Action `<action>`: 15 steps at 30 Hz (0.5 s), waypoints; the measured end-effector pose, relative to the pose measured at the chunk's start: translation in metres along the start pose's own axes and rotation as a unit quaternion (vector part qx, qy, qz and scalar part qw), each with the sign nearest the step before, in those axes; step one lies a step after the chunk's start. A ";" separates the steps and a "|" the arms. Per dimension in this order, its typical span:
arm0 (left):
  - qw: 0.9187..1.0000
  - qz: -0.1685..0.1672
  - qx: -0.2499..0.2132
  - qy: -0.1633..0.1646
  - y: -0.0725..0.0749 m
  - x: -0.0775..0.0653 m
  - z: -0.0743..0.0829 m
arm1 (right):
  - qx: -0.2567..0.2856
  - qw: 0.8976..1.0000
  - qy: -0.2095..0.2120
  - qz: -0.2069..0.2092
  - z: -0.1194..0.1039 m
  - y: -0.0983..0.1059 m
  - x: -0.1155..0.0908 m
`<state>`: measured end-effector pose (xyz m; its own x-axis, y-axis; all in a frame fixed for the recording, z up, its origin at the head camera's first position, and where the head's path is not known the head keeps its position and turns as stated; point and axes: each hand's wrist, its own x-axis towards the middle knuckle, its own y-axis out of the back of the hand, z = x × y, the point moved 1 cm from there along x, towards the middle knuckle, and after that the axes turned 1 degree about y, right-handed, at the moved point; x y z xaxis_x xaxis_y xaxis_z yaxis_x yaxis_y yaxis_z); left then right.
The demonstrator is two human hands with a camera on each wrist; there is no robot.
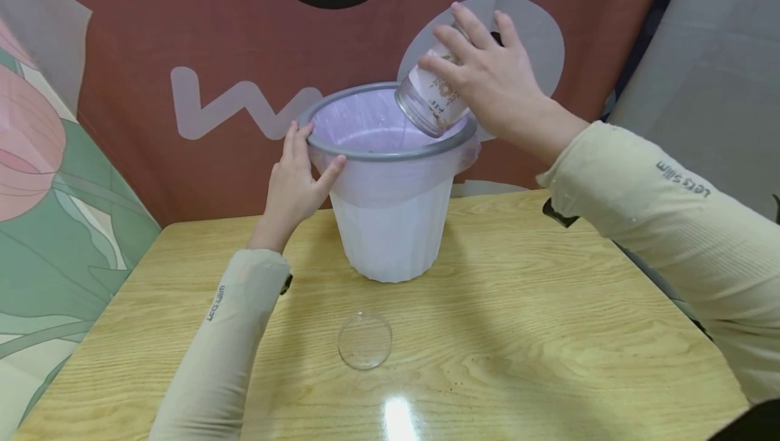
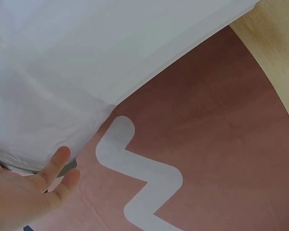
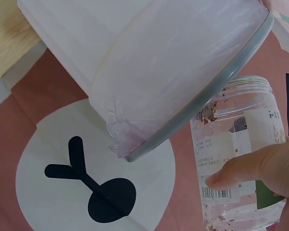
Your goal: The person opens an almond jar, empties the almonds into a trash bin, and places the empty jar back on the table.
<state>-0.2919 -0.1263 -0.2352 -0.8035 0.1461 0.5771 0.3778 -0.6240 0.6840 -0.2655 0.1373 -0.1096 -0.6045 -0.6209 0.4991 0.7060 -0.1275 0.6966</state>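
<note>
Over a white trash bin (image 1: 395, 231) with a grey rim and a pale purple liner, my right hand (image 1: 496, 78) holds a clear jar (image 1: 431, 99). The jar tilts with its threaded mouth down toward the bin's inside. Brown-red flakes cling within the jar (image 3: 220, 144) in the right wrist view, beside its label and barcode. My left hand (image 1: 296, 183) rests against the bin's left rim, fingers extended and thumb spread apart. In the left wrist view two fingers lie near the liner (image 2: 43, 110). A clear round lid (image 1: 365, 340) lies flat in front of the bin.
The bin stands toward the back of a wooden table (image 1: 536, 319), close to a reddish printed cloth (image 1: 231, 41). A floral cloth (image 1: 79, 224) hangs on the left, and a grey one (image 1: 719, 75) on the right. Tiny dark specks lie right of the lid.
</note>
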 end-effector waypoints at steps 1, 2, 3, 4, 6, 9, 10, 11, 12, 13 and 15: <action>1.000 0.000 0.000 0.000 0.000 0.000 0.000 | -0.004 1.000 0.005 0.002 0.000 0.000 0.000; 1.000 0.001 0.001 0.001 0.000 0.000 0.000 | -0.009 1.000 0.009 0.004 0.001 0.000 0.001; 1.000 0.001 0.001 0.001 0.001 0.000 0.000 | -0.013 1.000 0.014 0.007 0.001 0.001 0.001; 1.000 0.002 0.002 0.001 0.001 0.000 0.000 | -0.016 1.000 0.019 0.011 0.002 0.001 0.002; 1.000 0.004 0.002 0.001 0.001 0.000 0.001 | -0.026 0.999 0.028 0.020 0.003 0.001 0.003; 1.000 0.005 0.001 -0.002 0.000 0.000 0.001 | -0.032 0.998 0.037 0.034 0.005 0.002 0.003; 1.000 0.006 0.000 -0.002 0.000 0.000 0.001 | -0.035 0.998 0.037 0.033 0.006 0.003 0.004; 1.000 0.005 0.000 -0.003 0.000 0.000 0.001 | -0.038 0.998 0.038 0.034 0.007 0.004 0.004; 1.000 0.004 0.000 -0.003 0.000 0.000 0.001 | -0.038 0.998 0.036 0.036 0.009 0.006 0.004; 1.000 0.003 -0.001 -0.003 0.000 0.000 0.002 | -0.041 0.998 0.029 0.030 0.012 0.009 0.005; 1.000 0.003 -0.001 -0.002 0.000 0.000 0.002 | -0.042 0.998 0.014 0.040 0.019 0.016 0.008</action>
<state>-0.2910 -0.1245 -0.2343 -0.7995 0.1451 0.5829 0.3813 -0.6271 0.6792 -0.2666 0.1450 -0.0848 -0.5351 -0.6523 0.5368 0.7814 -0.1406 0.6080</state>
